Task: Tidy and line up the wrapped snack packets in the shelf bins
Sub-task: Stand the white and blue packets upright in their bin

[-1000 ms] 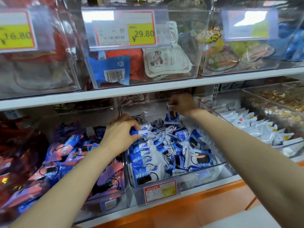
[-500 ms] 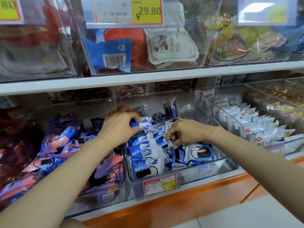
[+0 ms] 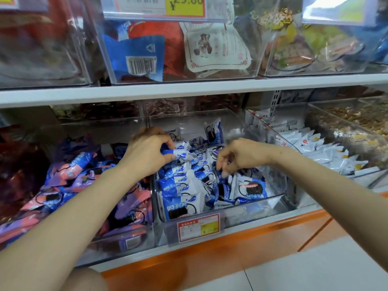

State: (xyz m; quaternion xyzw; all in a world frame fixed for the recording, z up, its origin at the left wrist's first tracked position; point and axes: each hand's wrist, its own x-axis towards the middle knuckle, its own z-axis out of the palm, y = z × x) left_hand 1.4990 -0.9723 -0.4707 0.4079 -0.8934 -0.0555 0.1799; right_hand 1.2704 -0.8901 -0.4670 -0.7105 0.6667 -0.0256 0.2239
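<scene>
- packets [image 3: 182,185], blue and white, fill the middle bin [image 3: 262,206] on the orange-fronted lower shelf [image 3: 210,248]
- along the bin's left side they stand in a front-to-back row, faces forward; in the middle and right they lie tilted and jumbled
- back packet [image 3: 214,131] stands upright near the bin's rear wall, apart from the heap
- left hand [image 3: 147,152] at the rear end of the row; fingers [image 3: 165,143] and thumb curled round the top packet [image 3: 178,153], gripping it
- right hand [image 3: 241,156] over the bin's middle, near the left hand, not touching it; its fingers bent downward, thumb and forefinger closed on the upper edge of a mid packet [image 3: 221,179]
- both forearms bare, reaching in from the lower corners of the view
- tag [image 3: 198,226], red and yellow, on the bin's front wall; print too small to read
- pink packets [image 3: 69,171] heaped in the bin to the left; white packets [image 3: 310,148] lined up in the bin to the right
- farthest right, a bin of loose brown and yellow bits [image 3: 357,127], blurred
- upper shelf [image 3: 189,89], white, carries clear bins of larger bags; a yellow label [image 3: 184,5] there reads 29.80
- pale floor [image 3: 315,269] below
</scene>
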